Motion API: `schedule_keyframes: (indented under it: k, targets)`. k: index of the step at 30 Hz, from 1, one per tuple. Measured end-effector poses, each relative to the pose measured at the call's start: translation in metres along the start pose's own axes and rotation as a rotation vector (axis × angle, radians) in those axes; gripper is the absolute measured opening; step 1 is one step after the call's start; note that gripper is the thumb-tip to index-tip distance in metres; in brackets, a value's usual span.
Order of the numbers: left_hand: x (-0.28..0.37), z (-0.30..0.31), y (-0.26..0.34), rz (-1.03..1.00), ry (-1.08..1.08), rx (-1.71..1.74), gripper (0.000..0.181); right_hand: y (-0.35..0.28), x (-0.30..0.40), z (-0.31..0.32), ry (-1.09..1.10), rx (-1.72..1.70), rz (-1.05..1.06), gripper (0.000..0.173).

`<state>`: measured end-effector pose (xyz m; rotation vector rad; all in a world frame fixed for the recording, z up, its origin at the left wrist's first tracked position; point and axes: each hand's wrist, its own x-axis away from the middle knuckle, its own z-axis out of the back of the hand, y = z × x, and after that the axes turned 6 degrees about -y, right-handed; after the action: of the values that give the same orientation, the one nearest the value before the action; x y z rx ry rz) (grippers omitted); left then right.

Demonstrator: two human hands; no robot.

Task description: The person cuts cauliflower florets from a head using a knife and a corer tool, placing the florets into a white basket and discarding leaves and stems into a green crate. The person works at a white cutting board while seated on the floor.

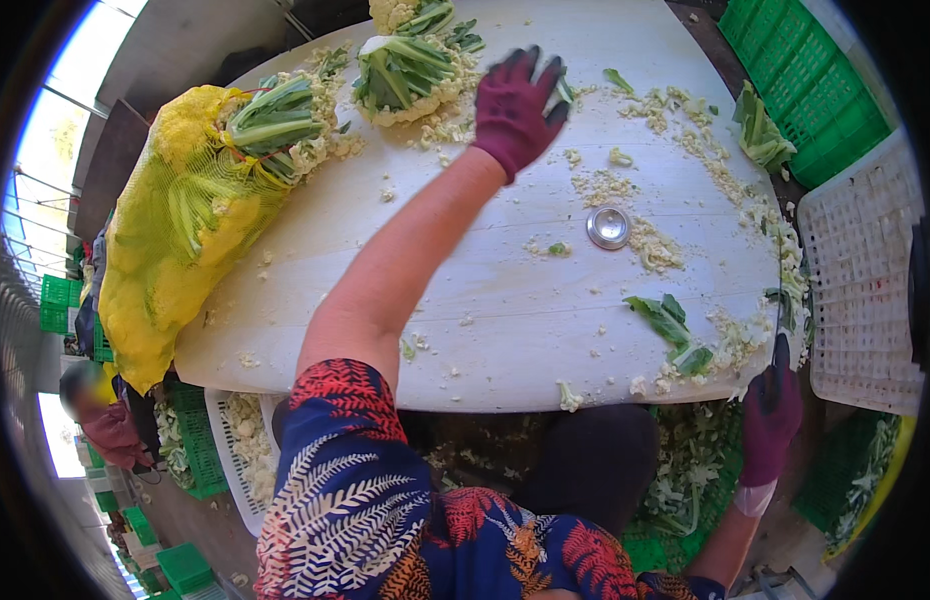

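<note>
My left hand (pixel 519 112), in a maroon glove with dark fingertips, is spread over the white tabletop (pixel 465 255). Just left of it sits a cauliflower head (pixel 405 79) with green leaves, and a small leaf scrap shows by its fingers. At the table's right edge, my right hand (pixel 771 424) in a matching glove grips a knife (pixel 780 356) by its dark handle. The thin blade points away from me, over cauliflower crumbs. Another cauliflower (pixel 277 124) lies at the mouth of a yellow mesh sack (pixel 187 232).
A round metal disc (pixel 608 227) lies among crumbs. Leaf trimmings (pixel 671 330) are nearer me. To the right stand a green crate (pixel 810 90) and a white crate (pixel 862 277). A white basket (pixel 244 442) holds florets. A person (pixel 109 427) is at the far left.
</note>
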<state>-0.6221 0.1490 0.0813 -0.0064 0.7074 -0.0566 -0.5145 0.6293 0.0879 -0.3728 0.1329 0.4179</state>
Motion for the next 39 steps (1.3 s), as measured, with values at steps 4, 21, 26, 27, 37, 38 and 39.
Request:
schedule_keyframes:
  k: [4, 21, 26, 27, 37, 38, 39]
  targets:
    - [-0.037, 0.039, -0.126, 0.536, -0.460, -0.393, 0.093, -0.002, -0.069, -0.036, -0.144, 0.230, -0.011, 0.043]
    - [0.090, 0.104, -0.180, 0.580, -0.272, 0.003, 0.060, -0.106, -0.119, -0.072, -0.205, 0.016, 0.332, 0.039]
    - [0.172, 0.126, -0.134, 0.312, 0.017, 0.058, 0.055, -0.195, -0.146, -0.125, -0.200, -0.107, 0.461, 0.043]
    - [0.184, 0.130, -0.120, 0.327, 0.036, 0.139, 0.057, -0.191, -0.153, -0.132, -0.144, -0.046, 0.424, 0.044]
    - [0.354, 0.205, -0.071, 0.827, -0.060, 0.615, 0.073, -0.152, -0.162, -0.139, -0.507, 0.220, 0.113, 0.059]
    - [0.364, 0.209, -0.070, 0.801, -0.081, 0.509, 0.073, -0.152, -0.165, -0.140, -0.511, 0.164, 0.120, 0.061]
    - [0.363, 0.207, -0.070, 0.763, -0.095, 0.422, 0.073, -0.160, -0.165, -0.129, -0.517, 0.199, 0.121, 0.063]
